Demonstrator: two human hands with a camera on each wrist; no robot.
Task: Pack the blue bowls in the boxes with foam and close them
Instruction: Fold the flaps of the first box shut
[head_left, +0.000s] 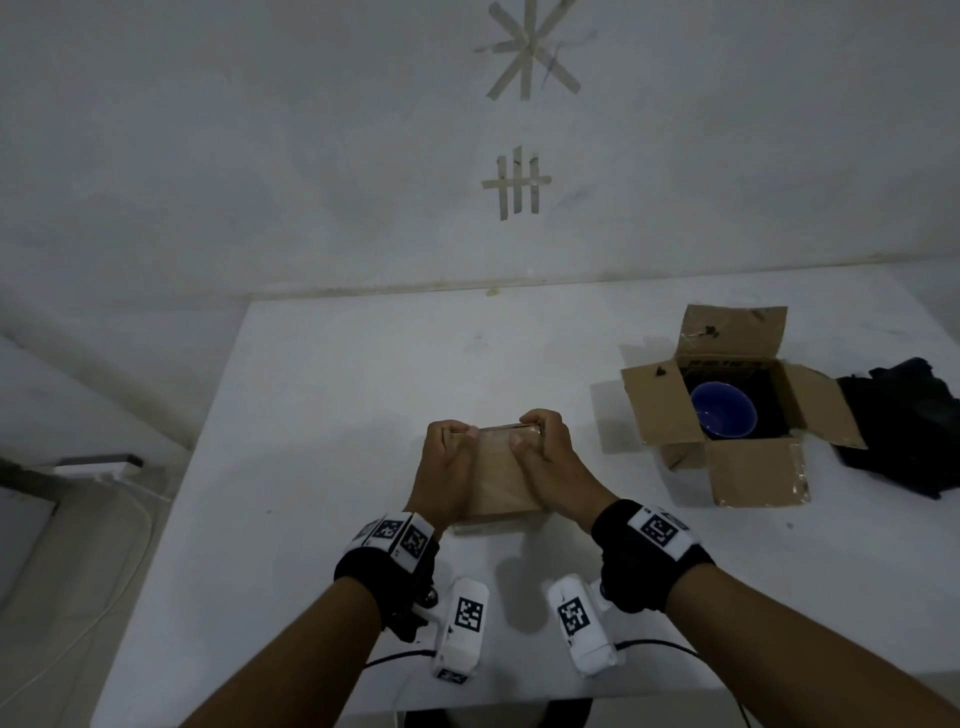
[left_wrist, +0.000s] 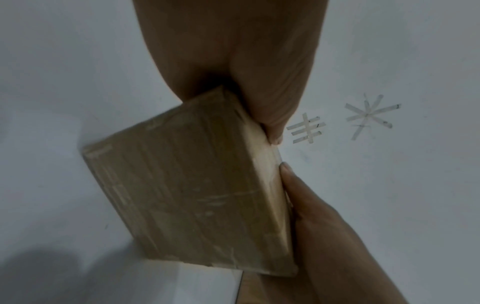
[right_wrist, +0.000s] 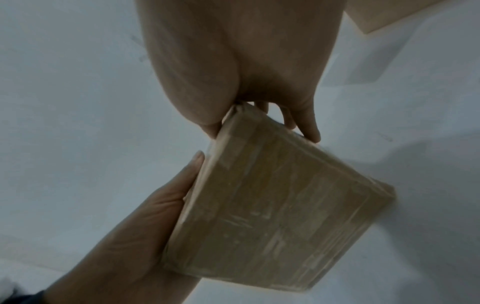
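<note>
I have a closed cardboard box (head_left: 501, 475), wrapped in clear tape, between both hands near the middle of the white table (head_left: 332, 395), a little toward the near edge. My left hand (head_left: 445, 470) grips its left side, fingers curled over the far top edge and thumb lying on the lid. My right hand (head_left: 551, 464) grips the right side the same way, fingers hooked over the far edge, thumb pressed on the lid. From the left wrist view, the box (left_wrist: 192, 197) is seen from beneath with my left thumb (left_wrist: 270, 115) on one long edge and the right hand's fingers (left_wrist: 306, 205) along the same edge lower down. From the right wrist view, the box (right_wrist: 275, 207) sits against the left hand's palm (right_wrist: 145, 226), and my right fingertips (right_wrist: 309, 127) curl round its upper corner. Whether the box rests on the table or is held just above it, I cannot tell.

Toward the table's right edge stands a second cardboard box (head_left: 748, 467) with all four flaps spread open. A blue bowl (head_left: 723, 410) sits upright inside it on dark foam (head_left: 769, 395). Just beside that box, at the right edge, lies a heap of black foam (head_left: 904, 431).

On the wall behind the table are two marks of masking tape: a star (head_left: 530, 49) and, below it, a tally-like grid (head_left: 517, 184).
</note>
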